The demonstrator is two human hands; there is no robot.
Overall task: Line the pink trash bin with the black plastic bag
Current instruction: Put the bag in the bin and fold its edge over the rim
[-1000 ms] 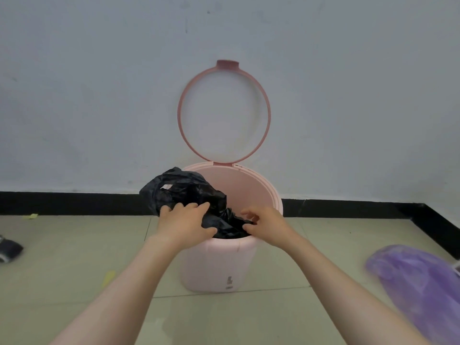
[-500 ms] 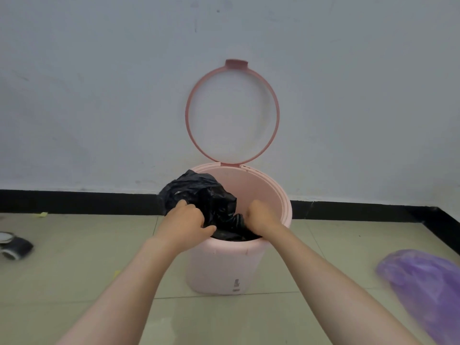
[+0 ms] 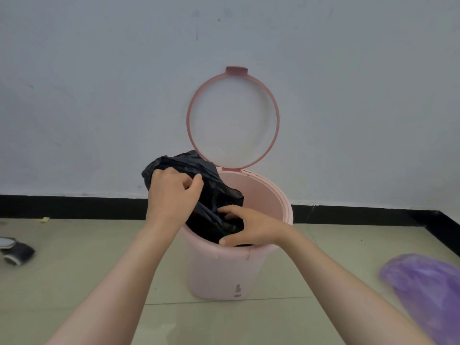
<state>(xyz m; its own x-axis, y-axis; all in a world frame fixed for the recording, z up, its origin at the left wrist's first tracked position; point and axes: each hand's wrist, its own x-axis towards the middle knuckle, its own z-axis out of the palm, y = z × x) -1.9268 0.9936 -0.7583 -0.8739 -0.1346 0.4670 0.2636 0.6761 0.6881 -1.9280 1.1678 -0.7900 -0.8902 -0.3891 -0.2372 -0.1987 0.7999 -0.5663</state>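
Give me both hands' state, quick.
Left hand: closed, gripping the black plastic bag.
Right hand: open, fingers spread against the bag inside the pink trash bin.

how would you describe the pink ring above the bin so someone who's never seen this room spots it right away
Start at the pale wall with the black skirting, where the pink trash bin stands on the tiled floor. The pink ring rises upright from the bin's back rim, leaning on the wall. It is an open hoop showing wall through it, unlike the crumpled black plastic bag below.
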